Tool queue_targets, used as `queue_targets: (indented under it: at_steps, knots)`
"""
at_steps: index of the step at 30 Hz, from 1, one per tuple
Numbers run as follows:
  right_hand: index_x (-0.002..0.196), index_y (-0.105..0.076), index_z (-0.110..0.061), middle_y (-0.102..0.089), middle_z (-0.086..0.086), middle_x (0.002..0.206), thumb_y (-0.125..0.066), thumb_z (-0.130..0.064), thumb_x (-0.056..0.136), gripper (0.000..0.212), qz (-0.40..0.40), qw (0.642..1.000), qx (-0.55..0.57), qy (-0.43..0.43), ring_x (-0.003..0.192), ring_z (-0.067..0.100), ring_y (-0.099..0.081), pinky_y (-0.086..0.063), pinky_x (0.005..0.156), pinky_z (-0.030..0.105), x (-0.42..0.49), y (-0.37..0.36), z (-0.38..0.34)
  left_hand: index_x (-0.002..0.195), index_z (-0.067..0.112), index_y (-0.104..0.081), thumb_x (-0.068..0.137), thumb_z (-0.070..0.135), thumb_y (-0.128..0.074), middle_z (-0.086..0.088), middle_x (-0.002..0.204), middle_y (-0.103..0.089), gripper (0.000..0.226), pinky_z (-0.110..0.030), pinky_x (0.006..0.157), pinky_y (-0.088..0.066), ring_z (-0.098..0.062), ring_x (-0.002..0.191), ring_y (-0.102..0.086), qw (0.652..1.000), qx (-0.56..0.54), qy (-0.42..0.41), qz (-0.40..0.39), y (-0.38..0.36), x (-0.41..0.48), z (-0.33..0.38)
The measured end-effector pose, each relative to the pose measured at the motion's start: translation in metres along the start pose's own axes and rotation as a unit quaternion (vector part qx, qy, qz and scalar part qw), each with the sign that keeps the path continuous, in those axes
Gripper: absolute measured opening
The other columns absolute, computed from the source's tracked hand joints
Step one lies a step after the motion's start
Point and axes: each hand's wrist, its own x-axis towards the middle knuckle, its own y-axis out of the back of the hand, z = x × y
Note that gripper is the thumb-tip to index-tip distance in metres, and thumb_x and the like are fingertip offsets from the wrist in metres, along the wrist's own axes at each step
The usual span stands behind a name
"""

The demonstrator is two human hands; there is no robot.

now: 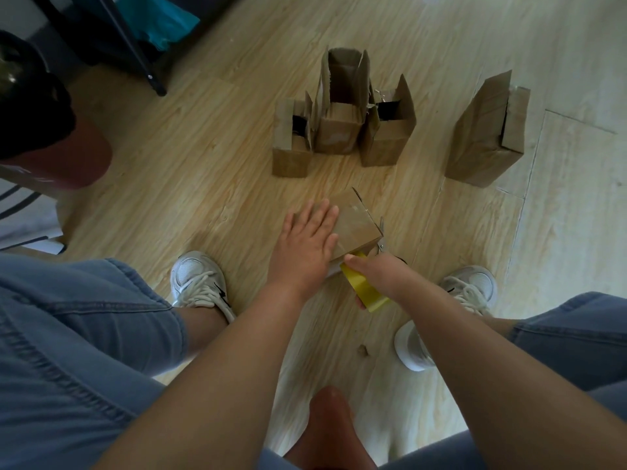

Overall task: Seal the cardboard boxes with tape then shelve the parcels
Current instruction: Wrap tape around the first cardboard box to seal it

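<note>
A small cardboard box (356, 228) lies on the wooden floor between my feet, with clear tape shining on its top. My left hand (307, 242) presses flat on the box, fingers straight. My right hand (376, 276) grips a yellow roll of tape (364, 290) at the box's near right corner. Scissors (381, 240) lie against the box's right side, partly hidden by it. Three open boxes (342, 130) stand in a cluster further off, flaps up. A larger box (485, 140) stands to their right with a flap ajar.
A black metal shelf leg (154, 79) with teal bags behind it stands at the upper left. Another person in a dark red top (61, 154) sits at the left edge. My white sneakers (200, 283) flank the box. A small scrap (363, 350) lies on the floor.
</note>
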Motion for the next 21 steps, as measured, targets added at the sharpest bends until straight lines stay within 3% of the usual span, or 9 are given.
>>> queue_targets:
  at_steps: [4,8,10,13,15,18,21]
  knots:
    - [0.11,-0.056,-0.008,-0.069,0.015,0.111,-0.052,-0.058,0.095,0.052,0.01,1.0,0.025,0.002,0.103,0.033,-0.066,-0.052,0.096,0.04,-0.001,-0.006,-0.003,0.156,0.03,-0.004,0.108,0.038,-0.015,0.01,0.164,0.005,0.051,-0.033,0.12,0.015,-0.01,0.15,0.013,1.0,-0.016,0.013,-0.008,0.006,0.004,0.004]
    - [0.108,-0.055,-0.011,-0.07,0.014,0.11,-0.049,-0.059,0.097,0.05,0.027,1.0,0.009,0.012,0.101,0.032,-0.067,-0.053,0.093,0.04,-0.003,-0.008,-0.001,0.157,0.029,-0.013,0.103,0.031,-0.033,0.009,0.165,-0.002,0.058,-0.036,0.122,0.009,-0.01,0.151,0.005,0.995,-0.084,0.03,-0.05,0.027,0.008,0.009]
    - [0.112,-0.056,-0.007,-0.069,0.012,0.107,-0.048,-0.06,0.097,0.056,0.024,1.0,0.007,0.018,0.098,0.031,-0.066,-0.054,0.09,0.039,-0.006,-0.008,0.0,0.158,0.028,-0.016,0.092,0.029,-0.051,0.008,0.166,-0.001,0.074,-0.038,0.122,0.007,-0.011,0.152,0.004,0.985,-0.134,0.039,-0.102,0.042,0.012,0.009]
    - [0.114,-0.061,-0.005,-0.071,0.014,0.104,-0.048,-0.06,0.097,0.059,0.024,0.999,0.01,0.027,0.096,0.032,-0.069,-0.055,0.092,0.043,-0.007,-0.007,0.002,0.158,0.027,0.003,0.078,0.034,-0.071,0.009,0.164,0.016,0.109,-0.046,0.121,0.011,-0.017,0.15,0.017,0.981,-0.058,0.016,-0.182,0.048,0.012,0.003]
    - [0.107,-0.062,-0.008,-0.07,0.01,0.098,-0.048,-0.06,0.097,0.054,0.032,0.998,0.0,0.045,0.094,0.029,-0.068,-0.055,0.085,0.038,-0.008,-0.006,0.0,0.156,0.033,0.009,0.075,0.035,-0.077,0.013,0.162,0.019,0.118,-0.051,0.121,0.01,-0.023,0.15,0.02,0.985,-0.026,0.018,-0.168,0.041,0.008,-0.005]
    - [0.084,-0.059,-0.018,-0.066,0.004,0.087,-0.053,-0.057,0.097,0.042,0.03,0.995,-0.004,0.09,0.083,0.021,-0.064,-0.046,0.066,0.031,-0.013,0.0,-0.004,0.156,0.039,0.002,0.074,0.034,-0.079,0.017,0.163,0.012,0.115,-0.05,0.123,-0.003,-0.026,0.151,0.012,0.99,-0.074,0.037,-0.115,0.038,0.004,-0.015]
    - [0.083,-0.067,-0.019,-0.072,0.004,0.084,-0.065,-0.05,0.092,0.033,0.015,0.991,0.036,0.132,0.075,0.016,-0.068,-0.051,0.065,0.029,-0.016,0.011,-0.006,0.155,0.043,-0.011,0.07,0.028,-0.082,0.014,0.165,0.004,0.112,-0.046,0.121,-0.014,-0.024,0.152,0.001,0.978,-0.158,0.082,-0.111,0.047,0.014,-0.019]
